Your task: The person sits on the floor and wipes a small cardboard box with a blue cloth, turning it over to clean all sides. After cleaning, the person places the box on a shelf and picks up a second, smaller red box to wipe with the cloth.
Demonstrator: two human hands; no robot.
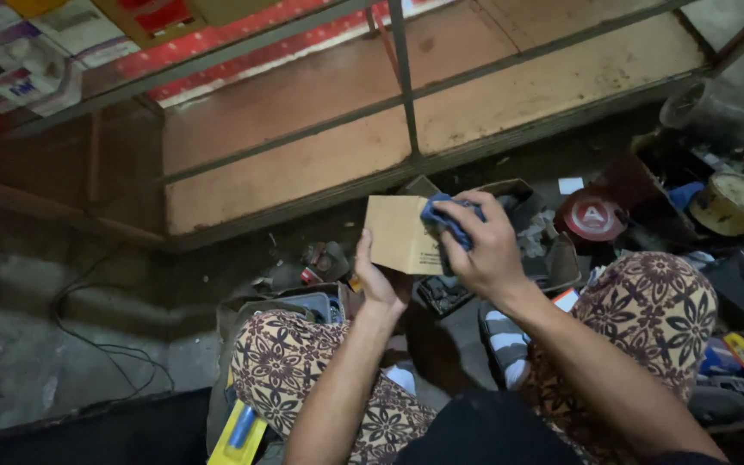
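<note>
A: What is held, and how?

B: One small brown cardboard box (400, 232) is gripped from below by the left hand (378, 282), closed on its lower edge, so that one flat face is turned up toward the right hand (486, 250). One blue cloth (448, 220) is bunched under the closed fingers of the right hand and pressed against the top right corner of the box, apparently so that it can be rubbed while the box is kept steady.

A: And around the hands?

B: Two knees in patterned fabric (647, 310) are seen below the hands. One red round lid (593, 217) lies to the right of the right hand, with one round tin (736, 203) farther right. A yellow-and-blue tool (239, 430) is seen well below the left hand. A metal-framed shelf (406, 112) stands beyond both hands.
</note>
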